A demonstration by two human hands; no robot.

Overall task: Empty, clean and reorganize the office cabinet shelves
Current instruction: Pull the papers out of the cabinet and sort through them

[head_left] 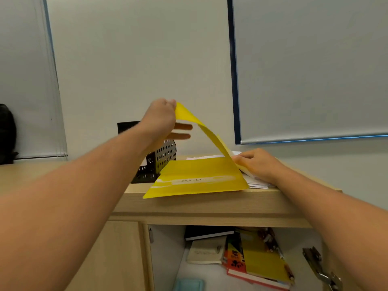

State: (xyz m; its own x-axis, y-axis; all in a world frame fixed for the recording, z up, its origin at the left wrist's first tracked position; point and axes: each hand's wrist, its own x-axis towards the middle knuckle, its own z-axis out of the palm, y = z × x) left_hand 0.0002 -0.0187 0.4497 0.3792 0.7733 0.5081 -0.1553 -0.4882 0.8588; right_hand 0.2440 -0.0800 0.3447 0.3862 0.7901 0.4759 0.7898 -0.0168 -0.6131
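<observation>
- A light wood cabinet top [210,203] runs across the middle of the view, backed by a plain pale wall [136,59].
- Roller blinds hang either side: one at the left [25,80], and a larger one at the right [310,66] with a dark blue frame edge.
- A dark bag-like shape [7,133] sits at the far left on the counter level; what it is cannot be told.
- A yellow folder [199,177] lies on the cabinet top, its front edge just over the lip, with its upper cover lifted into a steep tent.
- The left hand [161,120] pinches the raised corner of the cover between thumb and forefinger; the other fingers stick out straight behind the sheet.
- The right hand [258,162] lies with fingers loosely bent on white papers [256,181] at the folder's right side, its fingertips at the fold; whether it pinches anything cannot be told.
- A black perforated metal organizer [161,158] stands just behind the folder's left end.
- Below, the cabinet compartment [168,248] is open, a metal hinge [319,267] at its right.
- Inside lie a dark book [207,233] on top of a cream one [204,252], a tilted stack of books with a yellow cover [260,259] to the right, and a teal object [188,285] at the bottom edge.
</observation>
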